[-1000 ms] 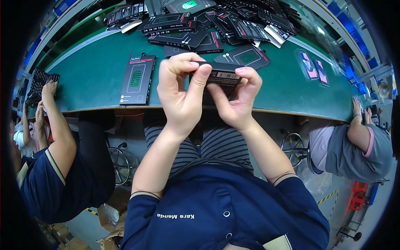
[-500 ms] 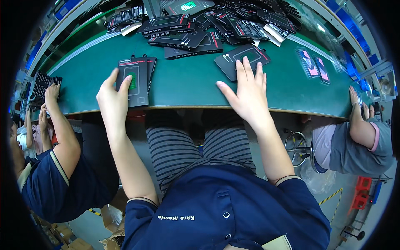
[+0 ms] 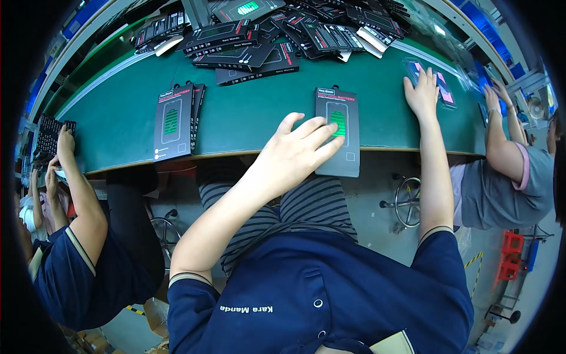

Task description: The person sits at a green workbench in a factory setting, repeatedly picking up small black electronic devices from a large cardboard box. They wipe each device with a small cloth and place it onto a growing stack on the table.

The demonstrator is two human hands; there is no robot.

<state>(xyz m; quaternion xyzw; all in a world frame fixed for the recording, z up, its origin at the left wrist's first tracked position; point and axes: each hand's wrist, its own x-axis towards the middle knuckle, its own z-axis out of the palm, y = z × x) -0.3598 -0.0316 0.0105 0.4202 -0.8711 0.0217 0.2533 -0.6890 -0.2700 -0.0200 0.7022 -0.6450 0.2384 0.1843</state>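
My left hand (image 3: 303,144) reaches across to a flat black battery box (image 3: 348,103) with a green battery picture. Its fingers are apart and rest on or just over the box's face; exact contact is hard to tell. That box's near end sticks out past the table edge. My right hand (image 3: 423,97) lies open, fingers stretched, over the left of two clear flat packs, partly hiding it. The other clear pack (image 3: 446,94), with pink and dark contents, lies beside that hand. To the left, another black battery box (image 3: 172,127) lies overlapping at least one more.
A heap of black boxes (image 3: 259,56) covers the far side of the green table (image 3: 253,118). A metal post (image 3: 197,15) rises at the back. Co-workers' hands work at the far left (image 3: 66,141) and far right (image 3: 495,97).
My left hand has left the left boxes and crossed to the right-hand box, which now lies upright near the edge. My right hand has moved from that box to the clear packs.
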